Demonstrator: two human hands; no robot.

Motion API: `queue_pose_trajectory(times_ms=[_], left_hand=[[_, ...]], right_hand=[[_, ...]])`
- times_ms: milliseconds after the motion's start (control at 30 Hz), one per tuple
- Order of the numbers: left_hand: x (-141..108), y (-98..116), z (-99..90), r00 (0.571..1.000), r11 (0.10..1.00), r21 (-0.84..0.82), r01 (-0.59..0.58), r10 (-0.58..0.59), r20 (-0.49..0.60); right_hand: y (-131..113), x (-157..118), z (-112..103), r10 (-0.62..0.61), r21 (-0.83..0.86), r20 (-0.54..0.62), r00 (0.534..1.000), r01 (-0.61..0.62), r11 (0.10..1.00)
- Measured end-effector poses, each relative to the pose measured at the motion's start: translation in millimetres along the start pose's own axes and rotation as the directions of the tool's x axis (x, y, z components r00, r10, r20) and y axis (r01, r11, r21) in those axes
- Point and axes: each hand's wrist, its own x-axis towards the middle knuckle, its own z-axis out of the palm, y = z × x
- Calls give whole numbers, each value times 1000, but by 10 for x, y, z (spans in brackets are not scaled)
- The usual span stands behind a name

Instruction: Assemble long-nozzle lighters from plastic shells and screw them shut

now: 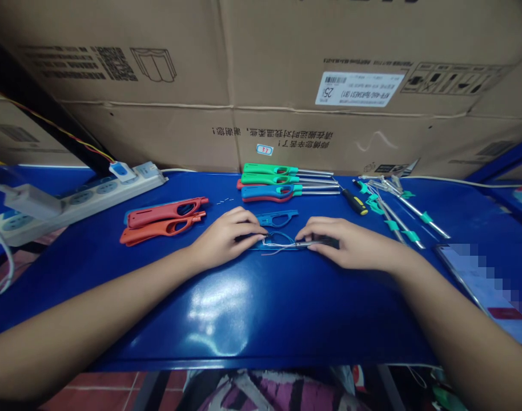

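My left hand (229, 237) is closed, thumb and fingertips pinching a small dark part with thin wires at the left of a blue handle shell (282, 234). My right hand (342, 241) is closed round a thin metal tube (302, 244) at the shell's right end. White and dark wires (278, 246) run between the two hands over the shell. Just behind lies another blue shell half (278, 218). Red and orange handle shells (164, 220) rest to the left. Beyond my hands are several green, red and blue lighters (267, 181) with metal tubes.
A black and yellow screwdriver (355, 202) and several metal tubes with green pieces (393, 214) lie at the right. A phone or tablet (492, 285) is near the right edge. A white power strip (93, 194) stands at the left. Cardboard (179, 137) walls off the blue table's (158, 325) back.
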Motion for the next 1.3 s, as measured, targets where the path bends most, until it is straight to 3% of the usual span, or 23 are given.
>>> queue_pose_trajectory(times_ms=[200,500,867,1167,1300], left_hand=[[-1,-20,19,1000,1000,-7,0,0,23],[-37,1,26,997,993,116,11,-19,71],[1,49,48,999,998,54,-29,27,32],[-4,45,53,999,999,31,-37,37,22],[-8,46,54,999,998,34,-46,45,19]], right_hand=[[47,-11,0,-14,-114,-34,999,10,993],[-16,-35,-13,17,-273,-13,1000,-20,962],[-176,-16,120,35,-676,29,999,-6,737],[-236,14,177,25,-737,72,997,36,675],[-246,3,139,26,-718,41,999,12,696]])
